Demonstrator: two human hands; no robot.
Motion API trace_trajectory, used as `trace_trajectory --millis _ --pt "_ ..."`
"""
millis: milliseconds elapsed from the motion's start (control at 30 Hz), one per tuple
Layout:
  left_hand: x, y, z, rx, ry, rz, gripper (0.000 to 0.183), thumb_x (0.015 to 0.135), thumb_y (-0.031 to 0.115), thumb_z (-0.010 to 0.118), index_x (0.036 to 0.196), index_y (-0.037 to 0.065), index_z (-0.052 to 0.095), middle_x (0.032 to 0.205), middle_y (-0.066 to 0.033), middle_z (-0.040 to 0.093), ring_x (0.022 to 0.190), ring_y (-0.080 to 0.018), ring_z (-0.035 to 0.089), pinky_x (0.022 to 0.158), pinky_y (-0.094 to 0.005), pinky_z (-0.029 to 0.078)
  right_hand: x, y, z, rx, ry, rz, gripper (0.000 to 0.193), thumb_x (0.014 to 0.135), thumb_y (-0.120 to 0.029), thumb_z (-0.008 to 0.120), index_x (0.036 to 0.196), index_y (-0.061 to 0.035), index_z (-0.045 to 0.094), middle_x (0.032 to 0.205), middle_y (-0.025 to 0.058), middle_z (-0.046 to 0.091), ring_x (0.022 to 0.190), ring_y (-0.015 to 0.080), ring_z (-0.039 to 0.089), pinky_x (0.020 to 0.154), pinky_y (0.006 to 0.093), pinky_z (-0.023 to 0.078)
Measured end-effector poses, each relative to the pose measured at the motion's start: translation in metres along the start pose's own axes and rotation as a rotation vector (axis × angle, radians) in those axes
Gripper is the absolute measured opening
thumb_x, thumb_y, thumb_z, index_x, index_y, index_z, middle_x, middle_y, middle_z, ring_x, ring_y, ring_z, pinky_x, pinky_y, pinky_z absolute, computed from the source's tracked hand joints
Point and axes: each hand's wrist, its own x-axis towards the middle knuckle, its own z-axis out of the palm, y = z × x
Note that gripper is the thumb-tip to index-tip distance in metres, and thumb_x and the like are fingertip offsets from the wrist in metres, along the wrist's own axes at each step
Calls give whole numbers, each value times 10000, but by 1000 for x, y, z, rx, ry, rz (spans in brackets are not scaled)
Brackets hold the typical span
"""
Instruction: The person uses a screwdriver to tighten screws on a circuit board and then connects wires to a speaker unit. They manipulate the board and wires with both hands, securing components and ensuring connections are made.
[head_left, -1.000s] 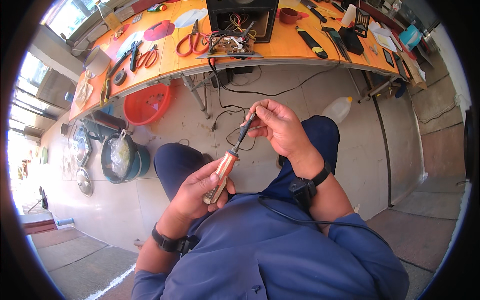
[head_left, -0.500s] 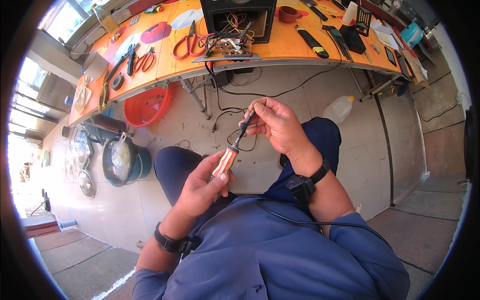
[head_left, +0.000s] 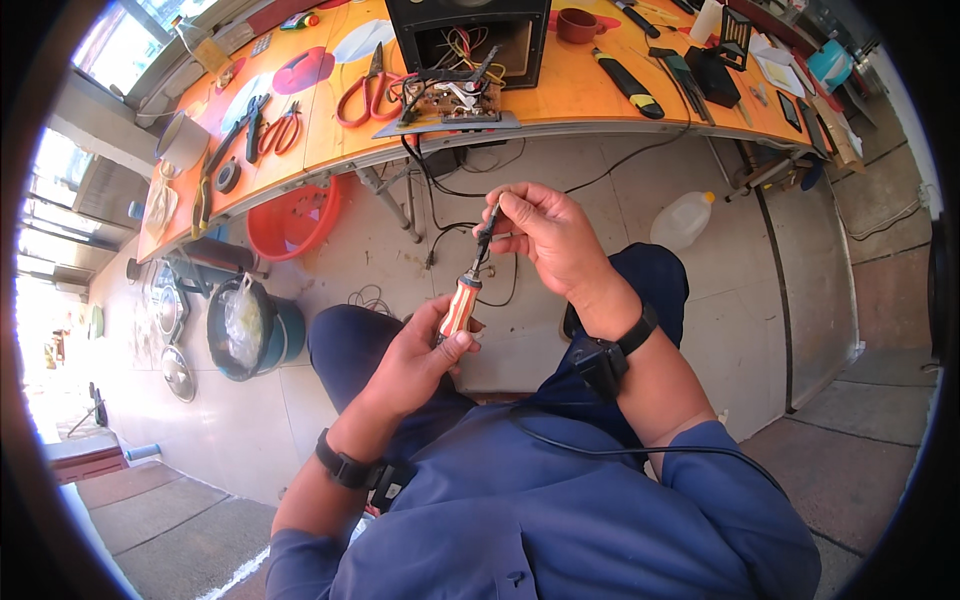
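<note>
My left hand (head_left: 425, 350) is closed around the red-and-cream striped handle of a screwdriver (head_left: 461, 306), which points up and away from me. A dark collar tops the handle, and a thin shaft runs on from it. Along the upper shaft sits a dark, black wrapping or strip (head_left: 485, 242); its kind is too small to make out. My right hand (head_left: 540, 235) pinches that far end between thumb and forefinger, with its other fingers curled beside it. The tip itself is hidden by the fingers. Both hands are above my knees, short of the workbench.
An orange workbench (head_left: 330, 110) stands ahead, bearing an opened black speaker box (head_left: 470, 15), a circuit board (head_left: 455, 100), red-handled scissors (head_left: 370, 95), pliers (head_left: 283, 130) and black tape (head_left: 229, 177). Cables (head_left: 440, 190) hang below. A red basin (head_left: 300, 225) and a bucket (head_left: 285, 330) stand left.
The screwdriver now stands a little more upright. My right hand has shifted slightly left and away from me; both hands keep their hold. The whole view has shifted slightly.
</note>
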Motion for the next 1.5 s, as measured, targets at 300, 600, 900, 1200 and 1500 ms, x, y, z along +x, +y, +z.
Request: trace_trajectory --millis 300,600,900,1200,1500 --pt "35 -7 3 -136 11 -17 571 1032 250 663 1519 75 422 1236 -58 621 1124 -166 612 865 -312 516 15 -5 -11 -45 10 4 229 1042 -212 643 1194 -48 688 1050 36 727 934 126 703 768 263 591" --pt "49 -11 3 -214 9 18 567 1025 242 672 1526 123 438 1248 -49 627 1142 -168 607 873 -309 513 27 -19 -33 -270 49 -180 236 1031 -177 662 1234 -58 671 1089 16 714 990 134 696 797 263 582" --pt "46 -13 -1 -286 40 19 551 1032 214 662 1518 77 443 1243 -72 630 1137 -174 611 893 -326 520 57 -68 -33 -1223 21 -772 456 902 -137 759 1341 -124 636 1257 84 663 1108 256 655 848 328 569" --pt "46 -17 -2 -314 33 23 551 1031 225 663 1516 86 442 1247 -76 622 1134 -178 611 886 -326 515 69 -68 -40 -1256 -72 -737 369 921 -70 720 1285 -99 671 1149 110 695 943 286 680 826 356 562" --pt "47 -16 0 -333 35 6 546 1037 225 653 1516 80 436 1244 -74 620 1126 -171 605 880 -323 512 73 -71 -37 -1280 -39 -789 273 917 -102 723 1190 -101 714 1032 115 732 930 317 706 811 383 567"
